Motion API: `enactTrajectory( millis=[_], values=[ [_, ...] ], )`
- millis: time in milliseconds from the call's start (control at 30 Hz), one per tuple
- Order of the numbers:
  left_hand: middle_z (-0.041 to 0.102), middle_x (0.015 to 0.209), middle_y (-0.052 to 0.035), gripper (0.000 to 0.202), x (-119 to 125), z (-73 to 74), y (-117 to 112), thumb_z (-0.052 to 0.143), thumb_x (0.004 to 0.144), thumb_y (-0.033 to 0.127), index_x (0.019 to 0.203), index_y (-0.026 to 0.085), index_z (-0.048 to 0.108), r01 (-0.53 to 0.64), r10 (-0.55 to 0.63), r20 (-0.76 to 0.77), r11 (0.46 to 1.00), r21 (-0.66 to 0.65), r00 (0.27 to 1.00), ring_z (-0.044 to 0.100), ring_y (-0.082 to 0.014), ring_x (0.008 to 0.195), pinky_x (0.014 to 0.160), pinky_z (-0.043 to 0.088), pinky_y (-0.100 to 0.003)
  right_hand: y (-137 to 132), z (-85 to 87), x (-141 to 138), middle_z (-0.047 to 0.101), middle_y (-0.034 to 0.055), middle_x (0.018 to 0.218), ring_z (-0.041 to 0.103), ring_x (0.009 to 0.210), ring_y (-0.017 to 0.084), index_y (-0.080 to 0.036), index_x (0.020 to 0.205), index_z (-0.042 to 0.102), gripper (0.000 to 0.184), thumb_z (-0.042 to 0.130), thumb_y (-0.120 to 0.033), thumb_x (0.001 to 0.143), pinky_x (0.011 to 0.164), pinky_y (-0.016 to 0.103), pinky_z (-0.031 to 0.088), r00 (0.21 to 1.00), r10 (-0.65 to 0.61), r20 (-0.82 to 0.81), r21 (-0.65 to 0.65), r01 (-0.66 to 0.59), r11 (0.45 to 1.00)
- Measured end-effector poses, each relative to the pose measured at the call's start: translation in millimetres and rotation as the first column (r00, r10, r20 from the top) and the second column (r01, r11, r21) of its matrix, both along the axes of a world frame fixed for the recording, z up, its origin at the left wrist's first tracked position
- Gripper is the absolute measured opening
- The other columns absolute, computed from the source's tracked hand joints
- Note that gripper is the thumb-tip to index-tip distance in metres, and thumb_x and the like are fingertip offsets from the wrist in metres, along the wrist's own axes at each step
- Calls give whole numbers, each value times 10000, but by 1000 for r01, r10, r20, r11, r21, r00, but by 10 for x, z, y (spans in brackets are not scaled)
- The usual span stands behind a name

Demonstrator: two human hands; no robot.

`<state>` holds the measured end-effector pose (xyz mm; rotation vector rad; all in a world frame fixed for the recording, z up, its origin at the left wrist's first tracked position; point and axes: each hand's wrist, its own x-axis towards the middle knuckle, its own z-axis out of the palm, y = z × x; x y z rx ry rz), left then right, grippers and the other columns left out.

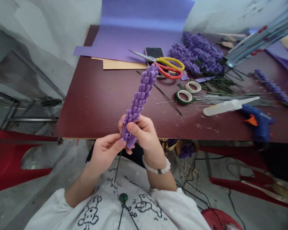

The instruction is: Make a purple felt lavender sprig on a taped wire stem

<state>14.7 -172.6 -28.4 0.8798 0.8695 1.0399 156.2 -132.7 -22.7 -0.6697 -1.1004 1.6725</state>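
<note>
A purple paper lavender flower (139,99) tilts up and to the right in front of the table's near edge. Its green wire stem (118,166) runs down toward my lap. My right hand (144,131) is closed around the lower part of the flower, thumb pressed on the front petals. Just below and to the left, my left hand (109,148) pinches the bottom end of the purple strip between thumb and fingers. Some fingertips are hidden behind the flower.
On the brown table (98,95) lie scissors (165,65), a phone (154,52), tape rolls (184,96), a white bottle (227,106), a blue glue gun (259,123) and wires. Finished purple flowers (199,52) are piled behind, near purple sheets (144,35).
</note>
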Motion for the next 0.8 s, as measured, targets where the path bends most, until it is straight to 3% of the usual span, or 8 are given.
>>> enactTrajectory(
  millis=[100, 233, 333, 500, 567, 633, 700, 800],
  values=[
    [710, 673, -63, 237, 14, 45, 28, 709, 773, 355, 753, 119, 721, 114, -97, 172, 989, -91, 980, 632, -124, 538, 570, 535, -243, 27, -43, -42, 619, 7, 746, 505, 438, 59, -182, 848, 597, 295, 656, -467, 799, 359, 180, 420, 997, 49, -57, 7, -48, 999],
    [698, 631, -60, 231, 51, 33, 34, 715, 763, 350, 783, 123, 749, 339, -239, 463, 930, -145, 854, 619, -113, 494, 512, 529, -222, 23, -46, -166, 565, 9, 704, 527, 597, 99, -182, 735, 558, 345, 676, -505, 759, 543, 229, 486, 972, 75, -222, -12, -80, 997],
    [706, 626, -52, 185, 83, 18, 28, 723, 748, 319, 764, 138, 757, 367, -233, 544, 918, -151, 806, 601, -102, 456, 460, 510, -204, -2, -3, -232, 516, -10, 650, 488, 564, 99, -193, 743, 552, 338, 635, -518, 783, 529, 234, 466, 950, 111, -293, -32, -126, 991],
    [719, 639, -66, 177, 120, 97, 58, 717, 749, 300, 728, 130, 762, 162, -99, 371, 976, -144, 923, 601, -109, 468, 493, 514, -226, -12, 74, -161, 615, 37, 811, 585, 717, 130, -196, 925, 601, 359, 519, -537, 853, 632, 250, 517, 997, 34, -74, -84, -41, 996],
    [715, 627, -65, 194, 123, 130, 86, 733, 735, 314, 694, 126, 758, 70, -39, 265, 992, -109, 963, 598, -112, 476, 504, 507, -234, -21, 71, -91, 638, 64, 979, 612, 829, 153, -207, 1067, 588, 458, 539, -592, 823, 674, 264, 536, 999, -46, 7, 7, 46, 999],
    [707, 612, -50, 192, 112, 141, 121, 738, 731, 317, 659, 140, 747, -9, 22, 186, 998, -70, 982, 607, -120, 498, 536, 516, -250, -39, 67, -13, 620, 72, 1093, 614, 800, 145, -236, 1177, 550, 543, 576, -616, 791, 614, 259, 534, 993, -106, 51, 106, 100, 989],
    [697, 595, -33, 181, 83, 136, 165, 726, 749, 310, 649, 159, 740, -46, 48, 118, 999, -19, 992, 625, -130, 542, 597, 537, -270, -50, 94, 68, 615, 69, 1101, 602, 730, 129, -253, 1208, 537, 516, 606, -561, 799, 535, 245, 510, 984, -126, 129, 162, 104, 981],
    [718, 648, -36, 148, 20, 150, 253, 701, 779, 299, 724, 173, 757, -9, 11, -29, 998, 69, 1000, 652, -136, 620, 691, 552, -278, 3, 223, 182, 639, 46, 970, 605, 781, 139, -228, 1115, 589, 365, 632, -444, 825, 617, 258, 520, 942, -197, 272, 252, 128, 959]
  ],
)
